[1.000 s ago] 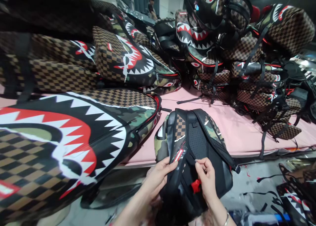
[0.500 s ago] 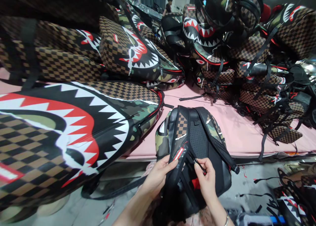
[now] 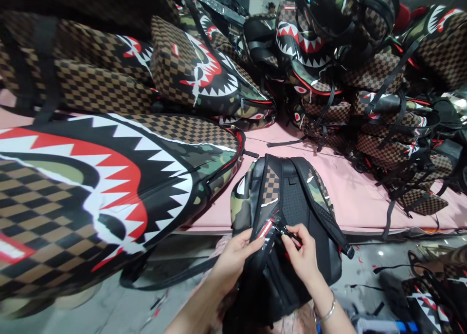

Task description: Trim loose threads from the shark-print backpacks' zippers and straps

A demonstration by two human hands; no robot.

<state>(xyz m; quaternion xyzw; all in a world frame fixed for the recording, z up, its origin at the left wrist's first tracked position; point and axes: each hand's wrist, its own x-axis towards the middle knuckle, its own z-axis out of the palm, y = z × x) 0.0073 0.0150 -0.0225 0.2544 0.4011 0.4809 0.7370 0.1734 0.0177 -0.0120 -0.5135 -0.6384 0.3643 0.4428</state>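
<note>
A backpack (image 3: 292,275) with a black padded back panel faces me, its camouflage and brown-checked sides showing. My left hand (image 3: 237,251) is closed on its left shoulder strap (image 3: 269,190), thumb beside a red-and-white label (image 3: 266,228) under shiny clear film. Pinched in my right hand (image 3: 302,253) are small dark snips (image 3: 289,232) with a bit of red. Their tip points left and lies at the strap, just right of the label; whether it touches cannot be made out. The other shoulder strap (image 3: 321,210) hangs loose on the right.
A large shark-mouth backpack (image 3: 164,178) lies close on my left. Further backpacks are piled at the back left (image 3: 193,66) and back right (image 3: 386,110) of the pink table (image 3: 350,197). More bags (image 3: 425,295) lie low at the right, below the table edge.
My right hand has moved slightly up and left, bringing the snips' tip from over the back panel to the strap near the label. My left hand keeps its hold on the strap.
</note>
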